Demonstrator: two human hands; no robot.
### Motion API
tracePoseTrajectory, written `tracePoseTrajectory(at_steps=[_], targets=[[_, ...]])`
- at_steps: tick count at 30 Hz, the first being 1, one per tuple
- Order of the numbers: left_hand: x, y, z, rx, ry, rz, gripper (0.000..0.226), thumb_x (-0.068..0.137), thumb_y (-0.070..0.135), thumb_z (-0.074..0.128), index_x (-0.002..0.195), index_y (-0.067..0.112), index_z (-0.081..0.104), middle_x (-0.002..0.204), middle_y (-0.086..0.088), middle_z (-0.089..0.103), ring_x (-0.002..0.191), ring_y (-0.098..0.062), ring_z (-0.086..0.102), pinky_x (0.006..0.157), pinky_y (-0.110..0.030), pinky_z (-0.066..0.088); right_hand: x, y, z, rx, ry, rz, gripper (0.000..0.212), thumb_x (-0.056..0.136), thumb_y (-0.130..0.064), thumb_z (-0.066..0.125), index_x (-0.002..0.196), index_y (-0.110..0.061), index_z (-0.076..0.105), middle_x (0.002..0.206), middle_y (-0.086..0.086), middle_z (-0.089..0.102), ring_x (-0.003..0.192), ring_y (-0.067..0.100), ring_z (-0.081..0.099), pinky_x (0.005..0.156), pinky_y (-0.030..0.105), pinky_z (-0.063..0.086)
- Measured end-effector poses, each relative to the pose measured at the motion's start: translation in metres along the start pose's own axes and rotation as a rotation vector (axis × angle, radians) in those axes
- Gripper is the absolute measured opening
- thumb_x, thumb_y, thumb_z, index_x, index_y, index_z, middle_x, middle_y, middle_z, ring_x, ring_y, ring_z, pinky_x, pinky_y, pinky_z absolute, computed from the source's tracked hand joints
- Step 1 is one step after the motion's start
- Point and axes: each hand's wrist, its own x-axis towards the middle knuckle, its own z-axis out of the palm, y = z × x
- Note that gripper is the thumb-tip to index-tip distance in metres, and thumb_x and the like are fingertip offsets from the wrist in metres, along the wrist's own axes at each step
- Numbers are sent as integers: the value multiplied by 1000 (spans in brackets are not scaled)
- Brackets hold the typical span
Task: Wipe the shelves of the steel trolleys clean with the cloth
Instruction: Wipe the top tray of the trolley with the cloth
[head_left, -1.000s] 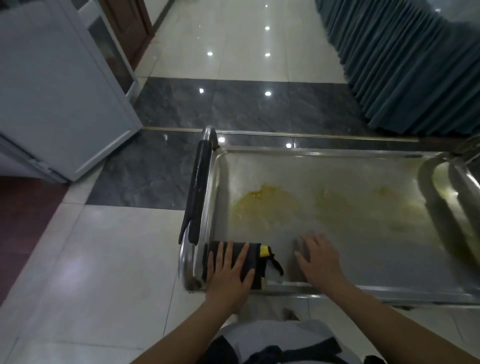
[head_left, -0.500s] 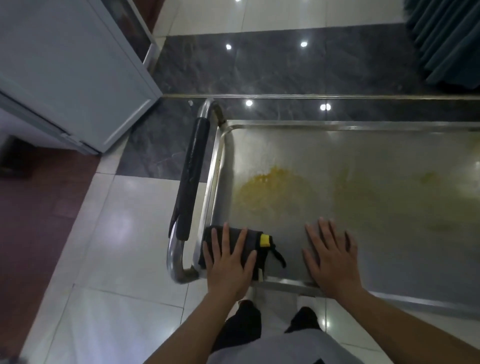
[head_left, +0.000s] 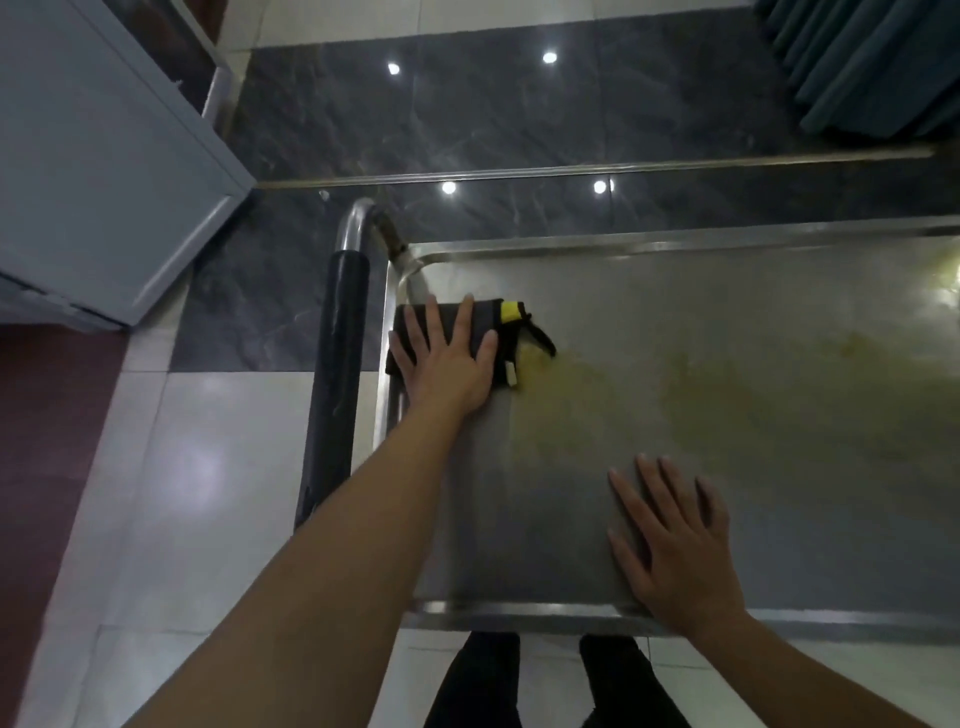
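Head view, looking down on the top shelf (head_left: 727, 405) of a steel trolley (head_left: 519, 609). Left hand (head_left: 451, 364) lies flat with fingers spread and straight, pressing a folded dark cloth (head_left: 483, 317) onto the shelf in its far left corner, just beside the raised rim. The cloth shows a yellow patch (head_left: 511, 311) at its right edge and a dark loop trailing toward the stain. Right hand (head_left: 675, 540) rests palm down on bare steel near the front rim, fingers straight and slightly fanned, holding nothing; the 2 hands are well apart. A yellowish smear (head_left: 649, 384) spreads across the shelf from just right of the cloth toward the right edge of view. The strip of shelf below the cloth looks greyer and duller. A black padded handle (head_left: 337, 384) on a steel tube runs along the trolley's left side. Floor: pale and dark glossy tiles. A grey-blue cabinet (head_left: 104, 156) stands at upper left, teal curtain folds (head_left: 872, 62) at upper right. 2 dark trouser legs (head_left: 478, 680) show below the front rim.
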Motion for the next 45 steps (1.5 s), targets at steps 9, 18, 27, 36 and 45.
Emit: tracePoseTrajectory(at_steps=[9, 18, 27, 36, 45], targets=[[87, 23, -15, 49, 52, -6, 68, 93, 70, 9, 152, 46, -14, 162, -4, -26, 145, -30, -31, 111, -55, -24, 0, 3, 8, 12, 70, -6, 63, 95, -54, 37, 153, -30, 28, 163, 2, 20, 150, 25, 19, 115, 55, 20], [82, 19, -11, 66, 26, 14, 68, 92, 71, 7, 150, 47, -17, 161, -3, -29, 145, -30, -32, 112, -56, -23, -1, 3, 9, 4, 54, -9, 65, 94, -55, 38, 154, -31, 27, 164, 0, 17, 150, 25, 17, 116, 55, 19], [-67, 7, 28, 12, 5, 27, 62, 96, 68, 9, 148, 51, -20, 161, 1, -29, 144, -24, -34, 114, -53, -23, 0, -2, -4, -3, -16, 8, 66, 93, -56, 37, 153, -29, 29, 162, 4, 22, 150, 26, 18, 116, 54, 19], [-231, -4, 92, 141, -26, 45, 64, 97, 67, 8, 156, 43, 1, 165, -8, -6, 150, -31, -11, 117, -49, -12, -1, -5, -20, 37, -89, 17, 64, 92, -51, 32, 151, -28, 34, 161, 6, 26, 149, 27, 19, 115, 56, 19], [-244, 3, 84, 164, -21, 64, 64, 88, 75, 5, 142, 56, -23, 163, 2, -23, 143, -21, -36, 113, -41, -26, -2, -1, -25, 108, -175, 24, 57, 96, -42, 29, 152, -33, 29, 163, 0, 17, 151, 22, 7, 119, 50, 1]])
